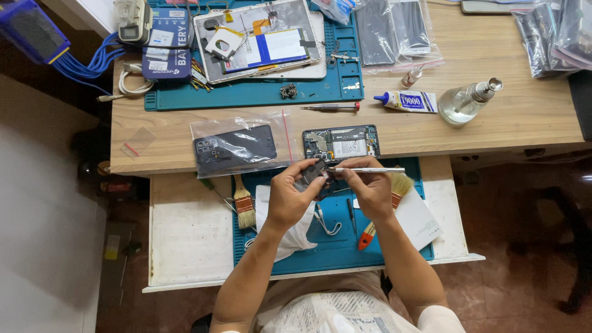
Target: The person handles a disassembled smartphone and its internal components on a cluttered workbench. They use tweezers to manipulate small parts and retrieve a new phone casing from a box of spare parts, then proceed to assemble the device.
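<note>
Working a small dark phone part [314,174] over the blue mat [333,246], the left hand [288,198] grips it while the right hand [369,185] pinches a slim metal tool [370,169] with its tip at the part. Judged mid-disassembly; next calls for steady, light tip pressure. Opened phone [341,142] lies just beyond on the desk. Contact point is hidden by fingers.
</note>
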